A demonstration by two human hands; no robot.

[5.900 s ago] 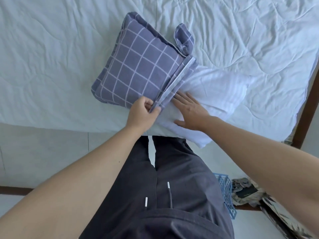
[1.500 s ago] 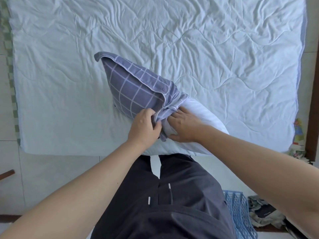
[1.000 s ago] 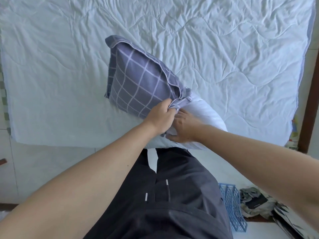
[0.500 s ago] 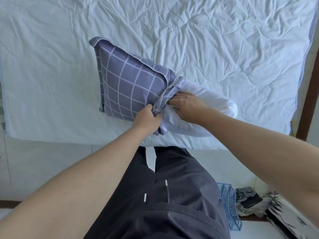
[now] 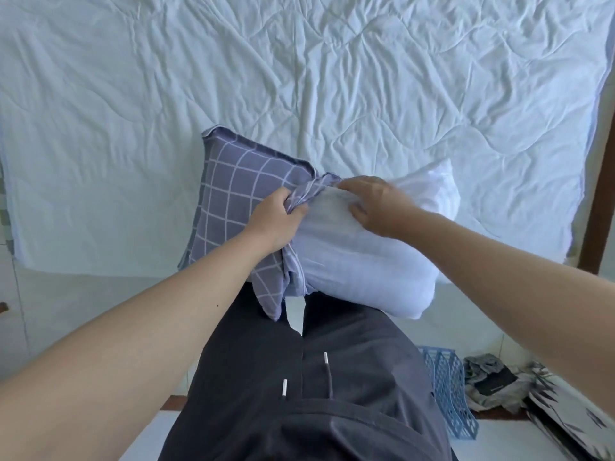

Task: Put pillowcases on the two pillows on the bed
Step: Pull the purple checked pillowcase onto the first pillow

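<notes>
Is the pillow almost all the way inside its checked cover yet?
Only partly. The checked pillowcase covers the far end of the white pillow; much of it still sticks out. The left hand grips the case's opening while the right hand presses the pillow. No second pillow is in view.

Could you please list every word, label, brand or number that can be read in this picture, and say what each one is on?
None can be read.
The dark flat item on the floor pile at lower right bears a faint pale line that may be print, too small and blurred to read.
The checked pillowcase, white pillow, bed cover and blue basket show no text.
</notes>
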